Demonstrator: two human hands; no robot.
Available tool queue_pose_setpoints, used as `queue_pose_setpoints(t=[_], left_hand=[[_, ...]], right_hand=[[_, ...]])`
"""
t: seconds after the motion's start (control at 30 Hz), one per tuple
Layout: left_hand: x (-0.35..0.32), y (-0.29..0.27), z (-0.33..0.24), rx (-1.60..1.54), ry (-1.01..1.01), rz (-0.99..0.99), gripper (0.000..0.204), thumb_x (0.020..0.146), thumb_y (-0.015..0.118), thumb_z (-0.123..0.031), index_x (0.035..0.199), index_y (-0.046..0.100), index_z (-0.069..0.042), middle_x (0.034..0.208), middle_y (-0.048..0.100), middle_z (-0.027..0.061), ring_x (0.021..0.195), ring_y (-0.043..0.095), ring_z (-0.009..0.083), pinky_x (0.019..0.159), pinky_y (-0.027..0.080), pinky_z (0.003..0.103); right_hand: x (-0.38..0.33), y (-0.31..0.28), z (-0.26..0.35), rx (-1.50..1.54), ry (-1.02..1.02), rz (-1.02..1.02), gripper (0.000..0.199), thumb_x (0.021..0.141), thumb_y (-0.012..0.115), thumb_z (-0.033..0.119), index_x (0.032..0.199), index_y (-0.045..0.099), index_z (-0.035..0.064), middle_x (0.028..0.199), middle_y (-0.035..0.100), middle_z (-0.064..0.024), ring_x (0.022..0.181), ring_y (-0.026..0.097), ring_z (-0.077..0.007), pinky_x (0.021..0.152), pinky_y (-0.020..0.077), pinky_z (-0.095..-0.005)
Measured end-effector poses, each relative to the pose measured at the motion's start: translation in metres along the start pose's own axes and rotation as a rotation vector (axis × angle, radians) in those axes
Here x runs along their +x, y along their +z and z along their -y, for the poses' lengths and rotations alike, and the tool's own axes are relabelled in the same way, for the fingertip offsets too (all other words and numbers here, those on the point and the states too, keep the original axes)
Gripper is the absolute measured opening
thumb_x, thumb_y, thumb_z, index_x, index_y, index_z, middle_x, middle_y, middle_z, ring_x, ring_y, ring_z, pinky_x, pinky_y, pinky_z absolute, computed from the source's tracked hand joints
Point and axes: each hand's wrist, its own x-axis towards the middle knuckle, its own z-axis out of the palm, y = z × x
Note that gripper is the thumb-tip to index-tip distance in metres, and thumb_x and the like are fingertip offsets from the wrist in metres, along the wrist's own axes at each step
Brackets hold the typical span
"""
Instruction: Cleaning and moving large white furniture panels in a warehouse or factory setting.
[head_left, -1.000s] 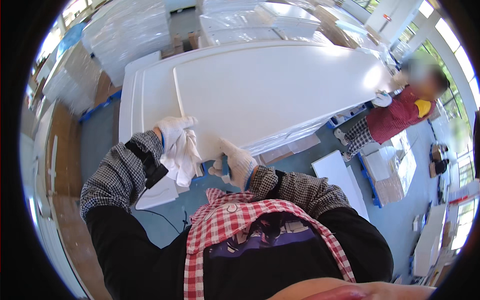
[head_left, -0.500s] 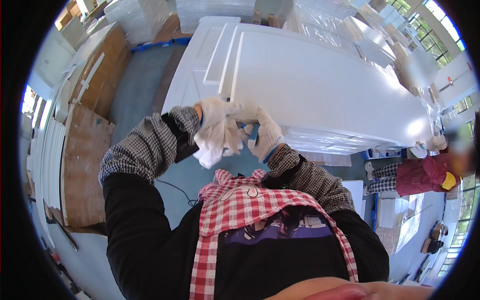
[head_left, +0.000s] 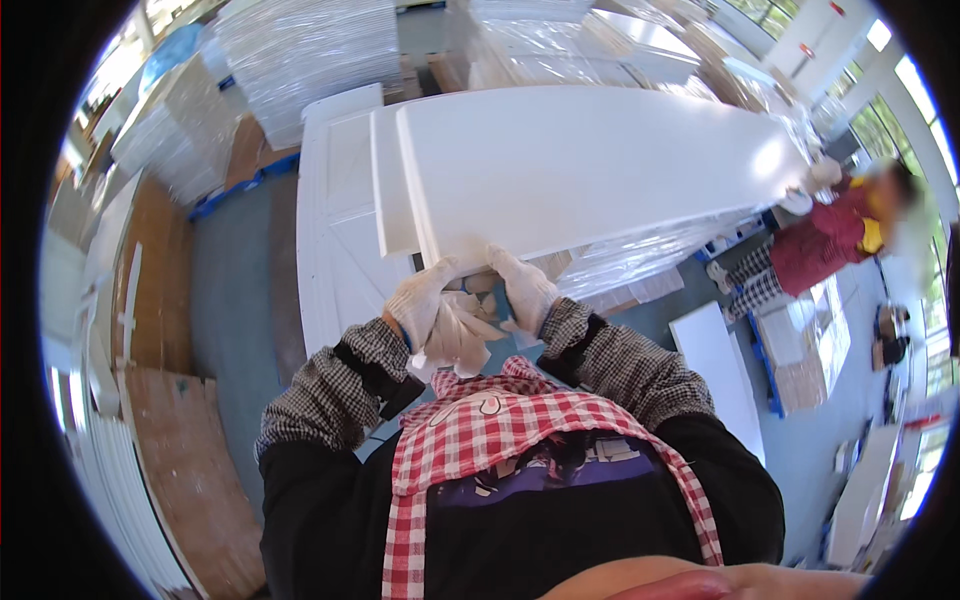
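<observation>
A large white panel lies on top of a stack, its narrow edge and corner closest to me. My left hand, in a white glove, is closed on the near edge by the corner. A crumpled white cloth hangs from that same hand. Just to its right, my right hand, also gloved, grips the near edge, thumb side on top. Something small and blue shows by its palm, mostly hidden. Under the top panel, another white panel sticks out to the left.
At the panel's far right end a person in a dark red top has gloved hands by its edge. Wrapped stacks stand behind. Wooden boards line the left side. A white board lies low on the right.
The whole view has shifted, and the top panel now sits skewed from the panels below. My right hand has moved from beneath the edge onto it. My left hand has closed on the edge too.
</observation>
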Motion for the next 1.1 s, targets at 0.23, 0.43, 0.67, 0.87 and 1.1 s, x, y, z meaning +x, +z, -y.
queue_pose_setpoints(t=[0.23,0.43,0.67,0.87,1.1], left_hand=[[0.006,-0.002,0.0,-0.041,-0.131,-0.166,0.047,0.102,0.05,-0.037,0.121,0.048,0.006,0.099,0.06,0.0172,0.081,0.066,0.0264,0.071,0.058,0.039],[0.004,-0.002,0.018,-0.049,0.047,-0.099,0.05,0.099,0.057,-0.023,0.133,0.038,0.008,0.103,0.06,0.0224,0.093,0.064,0.0308,0.078,0.057,0.041],[0.024,0.017,0.042,0.03,0.161,-0.503,0.053,0.103,0.046,-0.035,0.133,0.045,0.008,0.122,0.06,0.0258,0.109,0.064,0.0335,0.093,0.055,0.043],[0.047,0.049,0.02,-0.212,0.333,-0.496,0.054,0.102,0.046,-0.04,0.136,0.049,0.003,0.123,0.064,0.0201,0.108,0.066,0.0342,0.094,0.055,0.045],[0.075,0.007,-0.005,-0.075,0.346,-0.591,0.052,0.101,0.049,-0.037,0.137,0.047,0.001,0.125,0.061,0.0203,0.11,0.064,0.0344,0.091,0.058,0.046]], right_hand=[[-0.004,-0.165,0.041,-0.165,-0.29,-0.425,0.062,0.098,0.04,0.062,0.107,0.058,0.0037,0.077,0.059,-0.0096,0.051,0.055,-0.0178,0.045,0.0496,-0.0324],[0.006,-0.293,0.115,-0.042,-0.311,-0.818,0.062,0.093,0.045,0.068,0.094,0.06,0.0076,0.07,0.057,-0.0069,0.048,0.052,-0.0169,0.04,0.0464,-0.0353],[0.005,-0.366,0.17,0.042,-0.333,-0.792,0.062,0.091,0.048,0.071,0.086,0.062,0.011,0.059,0.054,-0.002,0.046,0.048,-0.0169,0.047,0.0493,-0.041],[-0.006,-0.397,0.191,-0.324,-0.122,-0.674,0.062,0.089,0.049,0.073,0.087,0.065,0.0126,0.062,0.056,-0.0032,0.048,0.052,-0.0148,0.045,0.0499,-0.0399],[0.014,-0.395,0.198,-0.328,-0.112,-0.619,0.069,0.089,0.051,0.072,0.084,0.062,0.0042,0.062,0.055,-0.0077,0.047,0.054,-0.0198,0.042,0.0498,-0.0386]])
